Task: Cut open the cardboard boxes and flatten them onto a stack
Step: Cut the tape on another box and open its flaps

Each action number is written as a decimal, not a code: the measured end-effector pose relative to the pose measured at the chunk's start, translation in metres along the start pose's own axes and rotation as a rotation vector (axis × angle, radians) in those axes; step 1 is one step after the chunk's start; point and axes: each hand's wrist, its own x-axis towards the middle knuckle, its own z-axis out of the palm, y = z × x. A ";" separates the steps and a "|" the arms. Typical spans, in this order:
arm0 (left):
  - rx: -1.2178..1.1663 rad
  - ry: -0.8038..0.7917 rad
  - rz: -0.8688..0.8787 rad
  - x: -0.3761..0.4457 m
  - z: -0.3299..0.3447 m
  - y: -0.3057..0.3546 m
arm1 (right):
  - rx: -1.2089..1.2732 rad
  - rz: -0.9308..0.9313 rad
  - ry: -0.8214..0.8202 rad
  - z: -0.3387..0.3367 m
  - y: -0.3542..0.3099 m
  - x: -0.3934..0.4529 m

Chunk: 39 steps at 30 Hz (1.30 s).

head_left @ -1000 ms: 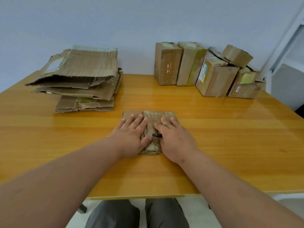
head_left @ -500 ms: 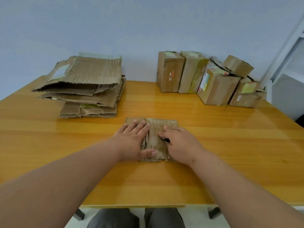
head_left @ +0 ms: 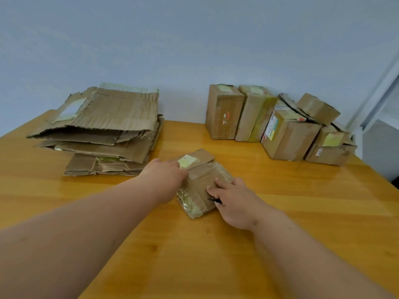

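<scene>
A small flattened cardboard box (head_left: 201, 180) with tape and a yellow label lies skewed on the wooden table (head_left: 302, 212), its far end lifted a little. My left hand (head_left: 166, 175) grips its left edge, fingers curled around the cardboard. My right hand (head_left: 231, 201) rests on its right side and holds a small black cutter (head_left: 213, 199) under the fingers; only the tip shows. A stack of flattened boxes (head_left: 103, 130) sits at the back left. Several uncut boxes (head_left: 274, 124) stand at the back right against the wall.
The pale wall runs behind the table. A white frame (head_left: 380, 98) stands at the far right past the table's corner. The table's right edge slants down at the right.
The flattened box has been turned and pulled toward the left, its far end lifting. My left hand went from pressing flat to gripping its edge. The camera tilted up.
</scene>
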 end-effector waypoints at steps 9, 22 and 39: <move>-0.087 -0.012 -0.031 0.038 -0.001 -0.001 | -0.076 0.139 -0.115 -0.029 -0.016 0.083; -0.048 -0.090 -0.237 0.100 -0.002 -0.036 | 0.242 0.169 0.712 -0.103 0.018 0.130; -1.498 0.218 -0.225 0.161 -0.088 0.013 | 0.460 0.119 0.954 -0.133 0.059 0.140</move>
